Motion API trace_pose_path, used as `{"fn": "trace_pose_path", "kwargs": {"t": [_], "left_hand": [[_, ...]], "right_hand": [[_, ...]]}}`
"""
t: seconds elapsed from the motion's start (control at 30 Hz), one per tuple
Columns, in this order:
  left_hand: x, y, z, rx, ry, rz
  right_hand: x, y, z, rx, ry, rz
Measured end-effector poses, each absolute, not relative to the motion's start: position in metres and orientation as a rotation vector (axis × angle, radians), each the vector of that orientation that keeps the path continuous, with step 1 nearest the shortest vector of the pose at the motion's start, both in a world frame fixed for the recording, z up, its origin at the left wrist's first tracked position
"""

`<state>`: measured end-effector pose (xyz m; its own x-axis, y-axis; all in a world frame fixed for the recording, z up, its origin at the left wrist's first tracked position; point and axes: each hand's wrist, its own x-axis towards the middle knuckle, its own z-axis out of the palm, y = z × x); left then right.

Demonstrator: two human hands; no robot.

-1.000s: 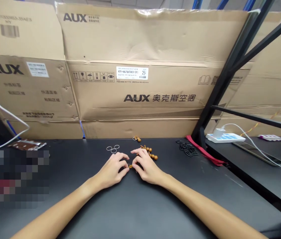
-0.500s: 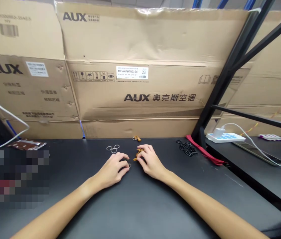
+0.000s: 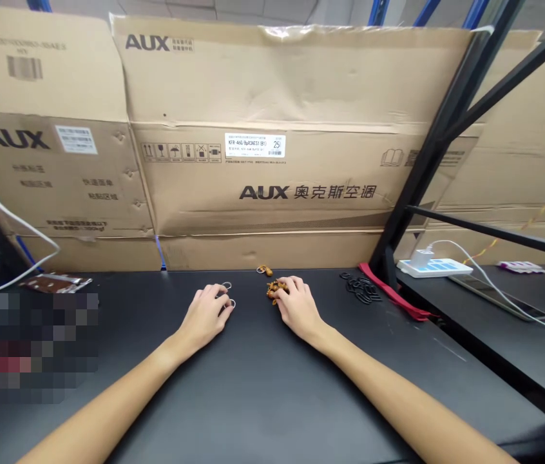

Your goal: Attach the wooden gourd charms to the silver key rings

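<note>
My left hand (image 3: 205, 316) rests on the black table (image 3: 166, 399) at about 11 o'clock, its fingers (image 3: 212, 298) curved down and close together; one metal ring (image 3: 227, 285) sits just past the fingertips at the hand's 1 o'clock, and another ring (image 3: 232, 303) lies against the fingers at its 2 o'clock; I cannot tell whether that hand is pinching either ring. My right hand (image 3: 297, 308) sits just right of 12 o'clock, cupped over a clump of wooden beads (image 3: 276, 290) at its 10 o'clock; the fingers press together on the clump, but I cannot tell whether they pinch it or only cover it. A small bead bunch (image 3: 263, 270) lies apart, near the table's far edge at 12 o'clock; a pile of black rings (image 3: 360, 290) sits at 1 o'clock beside a red strap (image 3: 393, 291); a power strip (image 3: 434, 267) rests on a lower table at 2 o'clock; a foil packet (image 3: 55, 282) lies at 10 o'clock; cardboard boxes (image 3: 263, 193) stand along the far edge.
</note>
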<state>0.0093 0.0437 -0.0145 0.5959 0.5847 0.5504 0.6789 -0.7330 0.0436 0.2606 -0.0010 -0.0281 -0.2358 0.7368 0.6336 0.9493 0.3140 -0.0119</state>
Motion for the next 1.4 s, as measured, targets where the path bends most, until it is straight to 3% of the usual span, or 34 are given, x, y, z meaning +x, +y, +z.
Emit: {"fn": "trace_pose_path", "kwargs": {"t": [0.17, 0.4, 0.77, 1.2, 1.4], "left_hand": [[0.012, 0.052, -0.012, -2.481, -1.121, -0.764], [0.062, 0.061, -0.008, -2.605, -0.818, -0.403], [0.113, 0.103, -0.021, -2.671, -0.965, -0.507], [0.039, 0.012, -0.016, -2.755, -0.849, -0.529], [0.015, -0.003, -0.002, -3.194, -0.851, -0.693]], "right_hand": [[0.26, -0.001, -0.026, -1.573, -1.993, -0.571], [0.249, -0.007, -0.018, -1.497, -2.038, -0.54], [0.258, -0.004, -0.021, -1.495, -2.027, -0.487], [0.254, -0.007, -0.022, -1.399, -2.034, -0.415], [0.242, -0.02, -0.017, -1.207, -2.2, -0.238]]}}
